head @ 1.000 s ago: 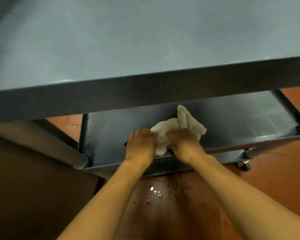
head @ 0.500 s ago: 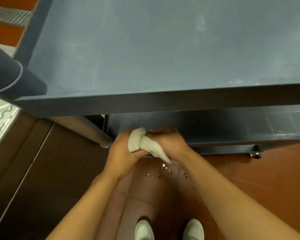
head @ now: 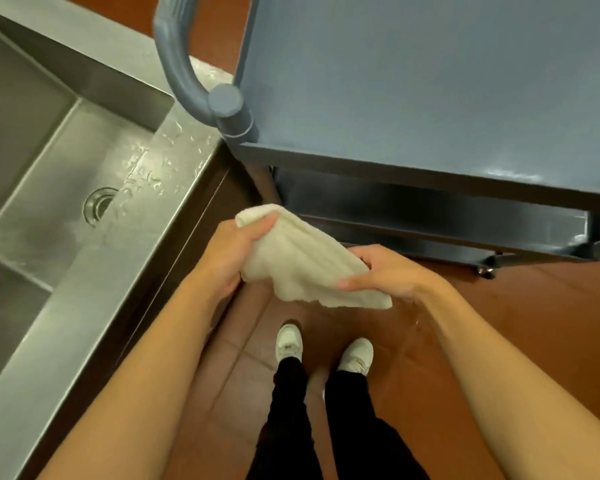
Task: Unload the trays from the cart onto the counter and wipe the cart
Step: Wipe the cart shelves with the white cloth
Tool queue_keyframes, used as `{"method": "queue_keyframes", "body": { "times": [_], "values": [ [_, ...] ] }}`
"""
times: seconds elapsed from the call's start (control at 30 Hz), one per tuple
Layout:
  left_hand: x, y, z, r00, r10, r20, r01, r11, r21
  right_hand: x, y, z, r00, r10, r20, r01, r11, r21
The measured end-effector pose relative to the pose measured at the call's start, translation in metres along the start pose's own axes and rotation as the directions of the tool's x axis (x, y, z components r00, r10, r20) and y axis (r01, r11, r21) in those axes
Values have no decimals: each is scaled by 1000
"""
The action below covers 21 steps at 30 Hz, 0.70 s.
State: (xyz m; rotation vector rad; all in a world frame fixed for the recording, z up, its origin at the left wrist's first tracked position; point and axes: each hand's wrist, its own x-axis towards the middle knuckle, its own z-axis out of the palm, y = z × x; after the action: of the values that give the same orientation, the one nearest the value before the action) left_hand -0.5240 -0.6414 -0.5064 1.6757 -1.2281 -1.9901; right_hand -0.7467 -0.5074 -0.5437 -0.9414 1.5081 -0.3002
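Both hands gripped a crumpled cream cloth (head: 302,261) above the floor: the left hand (head: 234,251) clutching its upper end, the right hand (head: 383,271) pinching the lower. The grey-blue plastic cart (head: 430,91) stood just ahead and right, nearer the right hand.

Grey-blue plastic cart (head: 430,81): top shelf cut off at the upper and right frame edges; it hides most of the dark lower shelf (head: 430,216). Stainless steel sink (head: 49,150) cut off at left. Crumpled cream cloth (head: 302,261) partly covers left hand (head: 229,258) fingers.
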Motion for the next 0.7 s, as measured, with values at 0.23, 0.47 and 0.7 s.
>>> {"method": "queue_keyframes", "body": {
  "times": [0.23, 0.47, 0.7],
  "values": [
    [-114, 44, -101, 982, 26, -185, -63, 978, -197, -63, -89, -17, 992, -127, 4, 127, 991, -39],
    [-157, 83, -196, 949, -53, -312, -114, 864, -491, -65, -226, -22, 953, -297, -53, 296, 886, 357],
    [-146, 141, -263, 937, -17, -349, -214, 760, -614, -13, -353, -29, 940, -329, -87, 319, 763, 562]
  ]
}}
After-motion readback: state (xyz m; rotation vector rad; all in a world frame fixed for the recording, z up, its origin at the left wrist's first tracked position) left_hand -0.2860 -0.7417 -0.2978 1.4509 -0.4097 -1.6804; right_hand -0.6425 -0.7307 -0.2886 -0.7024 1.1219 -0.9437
